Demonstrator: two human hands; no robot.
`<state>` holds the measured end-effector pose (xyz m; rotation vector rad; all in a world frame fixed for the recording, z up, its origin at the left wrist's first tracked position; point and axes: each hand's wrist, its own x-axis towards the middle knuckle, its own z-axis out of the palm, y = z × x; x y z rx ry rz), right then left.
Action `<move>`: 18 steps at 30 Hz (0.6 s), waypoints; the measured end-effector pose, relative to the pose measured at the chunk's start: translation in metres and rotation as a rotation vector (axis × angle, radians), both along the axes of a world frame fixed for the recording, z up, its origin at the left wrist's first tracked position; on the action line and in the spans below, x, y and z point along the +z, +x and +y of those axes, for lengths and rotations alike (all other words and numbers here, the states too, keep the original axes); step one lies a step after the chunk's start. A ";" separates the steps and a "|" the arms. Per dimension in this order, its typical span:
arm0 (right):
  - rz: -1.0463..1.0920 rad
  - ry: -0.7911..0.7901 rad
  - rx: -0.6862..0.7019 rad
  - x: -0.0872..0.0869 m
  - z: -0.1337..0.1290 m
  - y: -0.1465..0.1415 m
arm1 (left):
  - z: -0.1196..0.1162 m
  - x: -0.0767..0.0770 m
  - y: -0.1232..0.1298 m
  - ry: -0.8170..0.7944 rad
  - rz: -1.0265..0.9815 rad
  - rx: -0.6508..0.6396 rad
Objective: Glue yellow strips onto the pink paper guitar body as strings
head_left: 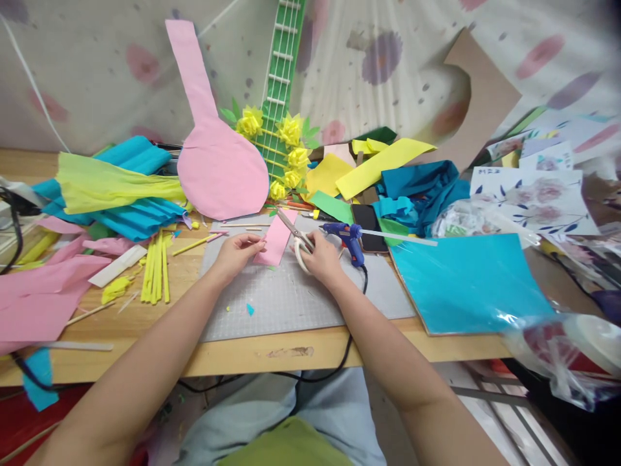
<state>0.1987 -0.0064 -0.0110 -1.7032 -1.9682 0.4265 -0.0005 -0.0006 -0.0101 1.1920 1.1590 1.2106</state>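
My left hand (pixel 240 254) is closed, with thumb and fingertips pinching the left edge of a small pink paper strip (pixel 278 241). The strip stands slightly tilted above the grey cutting mat (pixel 272 310). In my right hand (pixel 322 256) is a pair of scissors (pixel 301 259) with white handles. Their metal blades point up and to the left, over the upper part of the strip. Just right of that hand lies a blue hot glue gun (pixel 350 239) with a clear glue stick in its back.
A pink guitar-shaped cutout (pixel 222 168) leans beside a green paper guitar neck (pixel 281 77) with yellow flowers. Yellow paper sticks (pixel 155 268) and crepe paper lie left. A blue sheet (pixel 470 281) and a black phone (pixel 369 226) are right. The glue gun's cord hangs over the table edge.
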 end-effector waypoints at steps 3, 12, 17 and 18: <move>0.016 0.058 0.129 0.003 -0.003 -0.002 | 0.000 -0.001 -0.001 0.038 -0.030 0.017; -0.037 0.145 0.303 0.001 -0.008 -0.010 | 0.001 -0.003 -0.003 0.158 0.009 -0.056; -0.085 0.169 0.314 0.004 -0.010 -0.011 | 0.000 -0.002 -0.003 0.272 0.104 -0.035; -0.092 0.171 0.313 0.005 -0.010 -0.011 | 0.000 -0.002 -0.003 0.285 0.114 -0.034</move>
